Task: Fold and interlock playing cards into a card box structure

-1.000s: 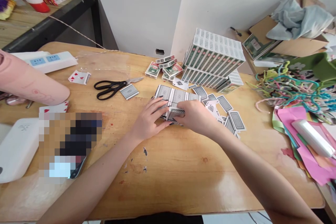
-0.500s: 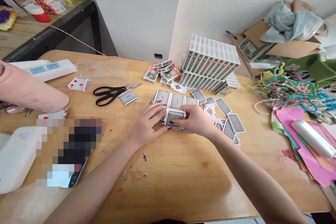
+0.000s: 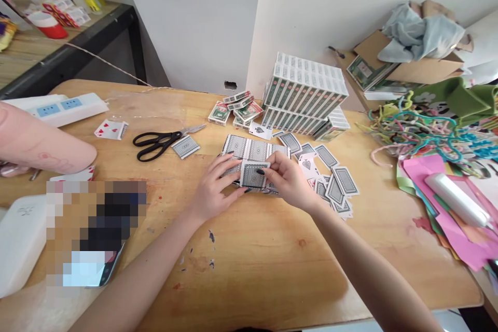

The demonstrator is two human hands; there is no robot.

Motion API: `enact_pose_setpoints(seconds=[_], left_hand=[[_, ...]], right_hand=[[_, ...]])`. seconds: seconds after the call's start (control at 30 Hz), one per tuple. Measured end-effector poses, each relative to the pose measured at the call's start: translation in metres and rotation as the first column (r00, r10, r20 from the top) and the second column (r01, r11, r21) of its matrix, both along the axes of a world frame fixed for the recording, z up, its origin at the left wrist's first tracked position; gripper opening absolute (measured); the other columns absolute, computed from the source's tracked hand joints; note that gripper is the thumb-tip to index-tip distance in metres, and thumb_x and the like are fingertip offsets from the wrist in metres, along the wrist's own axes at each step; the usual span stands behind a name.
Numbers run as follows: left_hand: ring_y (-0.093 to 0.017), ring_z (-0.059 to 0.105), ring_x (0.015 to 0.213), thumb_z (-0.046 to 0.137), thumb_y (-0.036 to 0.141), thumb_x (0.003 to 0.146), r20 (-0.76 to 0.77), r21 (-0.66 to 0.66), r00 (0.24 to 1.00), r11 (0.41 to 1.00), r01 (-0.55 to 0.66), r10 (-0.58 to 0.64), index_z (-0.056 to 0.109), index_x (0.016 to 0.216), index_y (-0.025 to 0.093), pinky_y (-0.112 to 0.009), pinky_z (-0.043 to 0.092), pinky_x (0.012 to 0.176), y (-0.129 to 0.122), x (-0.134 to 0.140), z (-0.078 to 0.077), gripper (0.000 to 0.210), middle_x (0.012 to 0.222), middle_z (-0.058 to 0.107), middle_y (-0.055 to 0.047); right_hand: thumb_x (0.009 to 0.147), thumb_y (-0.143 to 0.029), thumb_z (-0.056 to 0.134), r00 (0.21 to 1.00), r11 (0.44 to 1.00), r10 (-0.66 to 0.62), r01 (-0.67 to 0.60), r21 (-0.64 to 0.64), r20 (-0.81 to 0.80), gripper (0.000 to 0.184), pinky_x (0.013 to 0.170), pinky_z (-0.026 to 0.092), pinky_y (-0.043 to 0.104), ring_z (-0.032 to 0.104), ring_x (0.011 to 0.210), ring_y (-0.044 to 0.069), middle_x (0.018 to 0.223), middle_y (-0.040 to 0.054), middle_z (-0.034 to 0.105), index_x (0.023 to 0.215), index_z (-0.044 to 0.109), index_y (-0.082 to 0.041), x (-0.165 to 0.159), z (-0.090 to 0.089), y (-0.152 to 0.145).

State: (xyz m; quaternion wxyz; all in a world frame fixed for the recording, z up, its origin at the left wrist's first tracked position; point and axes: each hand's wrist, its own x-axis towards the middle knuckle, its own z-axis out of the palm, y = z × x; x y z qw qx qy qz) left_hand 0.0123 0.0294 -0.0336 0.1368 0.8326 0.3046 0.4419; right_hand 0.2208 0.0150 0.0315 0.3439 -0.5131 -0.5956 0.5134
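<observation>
A block covered in grey-patterned playing cards [image 3: 258,149] sits on the table between my hands. My left hand [image 3: 215,182] holds its left side, with fingers over the top and the thumb at the front edge. My right hand [image 3: 292,179] pinches the right edge of one playing card [image 3: 253,174], back up, which lies against the block's front part. The right fingertips behind this card are partly hidden. Loose playing cards [image 3: 337,187] are scattered just right of the block, some face up, including an ace of spades [image 3: 307,165].
Black-handled scissors [image 3: 157,144] and a folded card [image 3: 185,147] lie to the left. Card boxes [image 3: 305,85] are stacked behind, with a few loose boxes [image 3: 219,113] nearby. A pink bottle [image 3: 46,140], a power strip [image 3: 66,109], a phone [image 3: 111,270], coloured sheets [image 3: 443,207] and fuzzy stems [image 3: 412,135] surround the area.
The card in my right hand has tipped so that more of its back shows. My right thumb has moved up to its right edge. The whole view has shifted slightly.
</observation>
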Motion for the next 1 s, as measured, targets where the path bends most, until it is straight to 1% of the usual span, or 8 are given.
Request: enact_pose_setpoints(seconds=[0.3,0.53,0.6,0.7,0.77,0.83,0.9,1.0], left_hand=[[-0.026,0.051,0.123,0.067,0.016,0.079,0.124,-0.033,0.992,0.999,0.0,0.004,0.07,0.086,0.021,-0.05,0.047,0.099,0.003,0.0,-0.002,0.009,0.11,0.067,-0.007],[-0.025,0.052,0.121,0.07,0.016,0.077,0.149,-0.069,0.989,0.998,0.007,0.003,0.074,0.082,0.024,-0.05,0.046,0.099,0.002,0.001,0.001,0.011,0.104,0.07,-0.005],[-0.026,0.052,0.121,0.069,0.016,0.078,0.14,-0.077,0.99,0.997,0.018,-0.007,0.074,0.082,0.024,-0.051,0.045,0.099,0.002,0.001,0.003,0.011,0.104,0.07,-0.006],[-0.026,0.051,0.121,0.068,0.015,0.078,0.132,-0.065,0.991,0.997,0.035,-0.026,0.074,0.083,0.024,-0.051,0.046,0.098,0.002,-0.001,0.005,0.012,0.104,0.071,-0.006],[-0.026,0.051,0.121,0.068,0.014,0.078,0.125,-0.05,0.991,0.998,0.044,-0.038,0.074,0.083,0.024,-0.052,0.046,0.099,0.002,-0.001,0.005,0.013,0.105,0.07,-0.006],[-0.027,0.051,0.121,0.067,0.013,0.078,0.117,-0.047,0.992,0.997,0.055,-0.049,0.073,0.085,0.024,-0.053,0.044,0.1,0.001,-0.002,0.005,0.014,0.106,0.07,-0.006],[-0.027,0.052,0.121,0.064,0.012,0.08,0.142,-0.066,0.988,0.996,0.067,-0.058,0.072,0.089,0.024,-0.054,0.043,0.101,0.0,-0.002,0.006,0.017,0.107,0.07,-0.006],[-0.025,0.055,0.116,0.057,0.011,0.083,0.248,-0.145,0.969,0.988,0.059,-0.021,0.069,0.098,0.022,-0.051,0.046,0.099,-0.002,-0.003,0.005,0.022,0.106,0.068,-0.007]], right_hand=[[0.087,-0.02,0.048,0.975,0.946,-0.149,0.092,0.312,0.165,0.013,0.05,0.032,0.024,0.04,0.05,0.011,0.059,-0.0066,0.042,0.081,0.037,-0.023,-0.007,-0.014,-0.01],[0.091,-0.037,0.048,0.949,0.899,-0.278,0.311,0.309,-0.148,0.016,0.047,0.034,0.023,0.04,0.047,0.01,0.059,-0.0074,0.045,0.087,0.039,-0.024,-0.013,-0.012,0.0],[0.088,-0.046,0.052,0.881,0.835,-0.43,0.471,0.285,-0.199,0.024,0.042,0.03,0.022,0.035,0.043,0.009,0.055,-0.008,0.044,0.087,0.045,-0.023,-0.006,-0.01,0.011],[0.08,-0.054,0.058,0.679,0.636,-0.701,0.733,0.24,-0.218,0.035,0.044,0.038,0.023,0.046,0.05,0.01,0.06,-0.0028,0.053,0.08,0.053,-0.02,0.022,-0.012,0.034],[0.077,-0.056,0.06,0.616,0.59,-0.768,0.787,0.179,-0.175,0.038,0.048,0.045,0.025,0.054,0.056,0.012,0.069,0.0014,0.06,0.081,0.056,-0.018,0.048,-0.014,0.05],[0.083,-0.053,0.05,0.682,0.677,-0.729,0.731,0.088,-0.053,0.037,0.053,0.05,0.027,0.06,0.062,0.014,0.077,0.0049,0.064,0.085,0.059,-0.017,0.077,-0.016,0.061],[0.085,-0.043,0.047,0.744,0.771,-0.633,0.632,0.081,0.213,0.03,0.057,0.052,0.027,0.062,0.065,0.013,0.086,0.0056,0.067,0.088,0.062,-0.017,0.101,-0.016,0.064],[0.064,-0.024,0.068,0.733,0.806,-0.569,0.587,0.075,0.373,0.019,0.052,0.047,0.025,0.057,0.058,0.012,0.073,0.0021,0.066,0.081,0.07,-0.017,0.126,-0.016,0.055]])
